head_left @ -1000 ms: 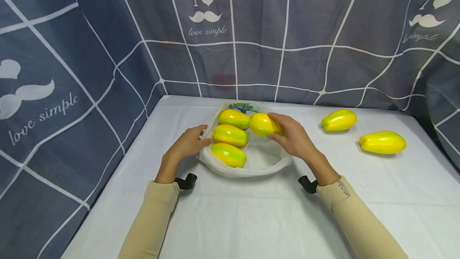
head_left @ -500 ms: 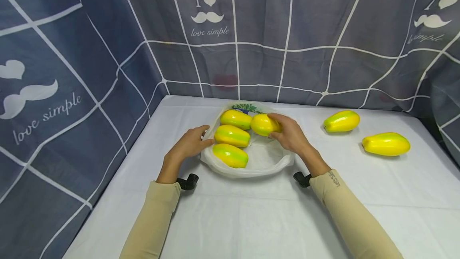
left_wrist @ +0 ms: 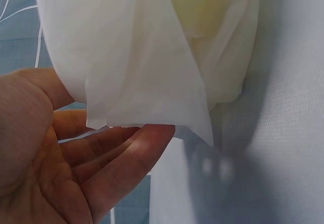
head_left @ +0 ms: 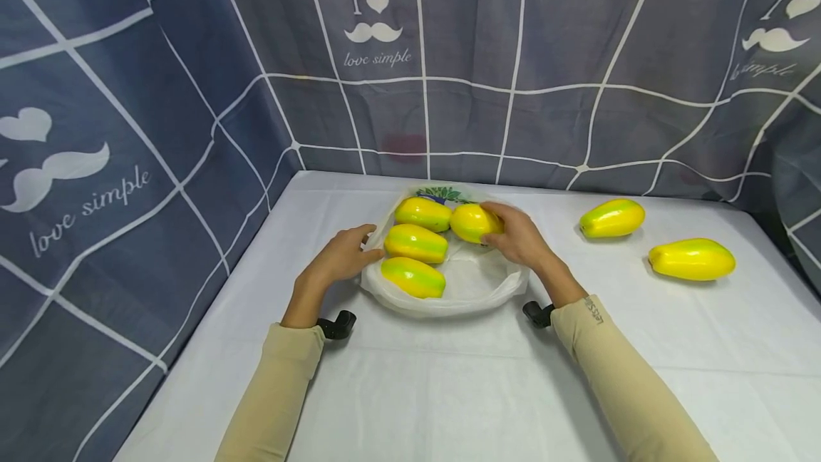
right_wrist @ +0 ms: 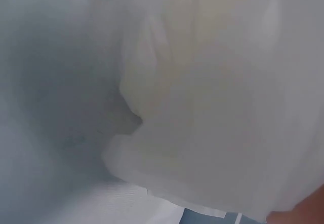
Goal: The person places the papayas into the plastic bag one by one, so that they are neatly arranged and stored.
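A white plastic bag (head_left: 442, 309) with a green and blue print lies wide open on the table, three yellow-green papayas (head_left: 415, 243) stacked in a column along its left side. My right hand (head_left: 518, 235) grips another papaya (head_left: 472, 223) at the bag's back right, close beside the rearmost one. At the left rim, my left hand (head_left: 341, 254) holds the bag's edge between thumb and fingers. Its fingers (left_wrist: 126, 168) reach under a loose flap of plastic in the left wrist view. The bag (right_wrist: 202, 133) fills most of the right wrist view, hiding nearly all of that hand.
Two more papayas, one farther back (head_left: 612, 218) and one nearer (head_left: 691, 259), lie on the white tablecloth (head_left: 449, 391) to the right. A dark grid-patterned curtain (head_left: 474, 120) walls off the back and left side.
The papaya in my right hand has settled slightly lower at the back of the bag, against the rearmost one. My left hand stays at the rim; the whole view has shifted slightly.
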Demonstrator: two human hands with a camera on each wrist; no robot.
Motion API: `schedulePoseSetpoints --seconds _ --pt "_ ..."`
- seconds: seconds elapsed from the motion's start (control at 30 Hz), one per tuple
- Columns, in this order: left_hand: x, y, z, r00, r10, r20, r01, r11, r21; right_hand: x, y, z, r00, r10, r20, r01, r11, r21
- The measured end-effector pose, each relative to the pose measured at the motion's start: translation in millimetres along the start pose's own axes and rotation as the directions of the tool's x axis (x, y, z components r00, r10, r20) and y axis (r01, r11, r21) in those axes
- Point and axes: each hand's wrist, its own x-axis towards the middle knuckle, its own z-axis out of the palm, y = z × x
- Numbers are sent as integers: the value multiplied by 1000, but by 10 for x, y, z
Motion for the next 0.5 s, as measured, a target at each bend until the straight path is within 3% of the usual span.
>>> schedulePoseSetpoints --seconds 0.5 --pt "-1 2 1 1000 -2 6 2 1000 7 46 82 11 998 39 51 -41 999 35"
